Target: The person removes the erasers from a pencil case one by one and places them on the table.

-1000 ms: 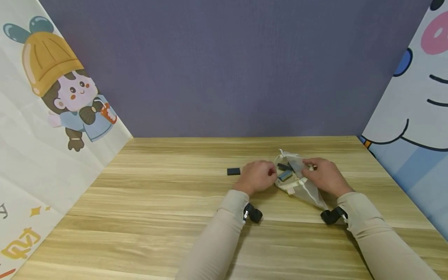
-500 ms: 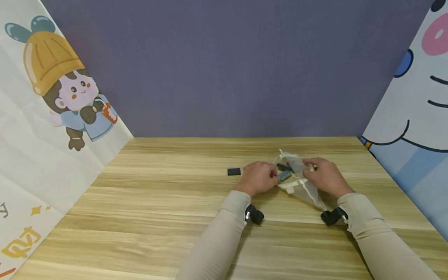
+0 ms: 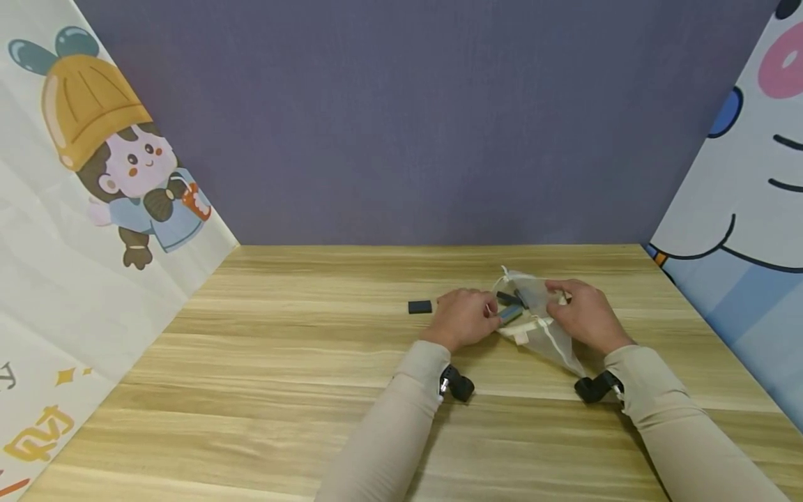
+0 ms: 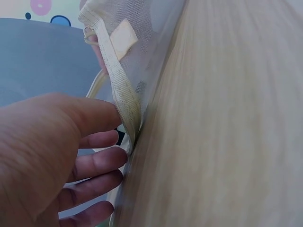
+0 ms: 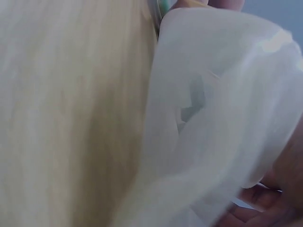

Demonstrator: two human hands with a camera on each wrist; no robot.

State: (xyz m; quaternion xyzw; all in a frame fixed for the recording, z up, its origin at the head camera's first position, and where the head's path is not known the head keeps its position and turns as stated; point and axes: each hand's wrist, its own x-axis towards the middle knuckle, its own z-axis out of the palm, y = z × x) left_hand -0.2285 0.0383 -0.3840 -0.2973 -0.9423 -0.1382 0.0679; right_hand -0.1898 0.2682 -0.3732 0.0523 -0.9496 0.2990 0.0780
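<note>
A white mesh bag (image 3: pixel 552 347) lies on the wooden table with its mouth toward my left hand (image 3: pixel 465 317). My left thumb and fingertips reach the mouth and pinch the near end of a blue-green rectangular block (image 3: pixel 510 314). In the left wrist view, the thumb of my left hand (image 4: pixel 71 142) passes behind the bag's pale hem (image 4: pixel 120 85), and the other fingers are loosely bent. A dark stick-like piece (image 3: pixel 508 298) lies behind the block, inside the bag. My right hand (image 3: pixel 585 314) grips the bag's far side; thin fabric mostly covers it in the right wrist view.
A small black rectangular block (image 3: pixel 419 307) lies on the table (image 3: pixel 282 348) left of my left hand. A purple-grey panel (image 3: pixel 426 125) stands behind the table, with cartoon-printed sheets (image 3: pixel 37 209) along the sides.
My left fingertips have closed in on the blue-green block at the bag's mouth, where a small gap showed before. My right hand stays on the bag, nearly still.
</note>
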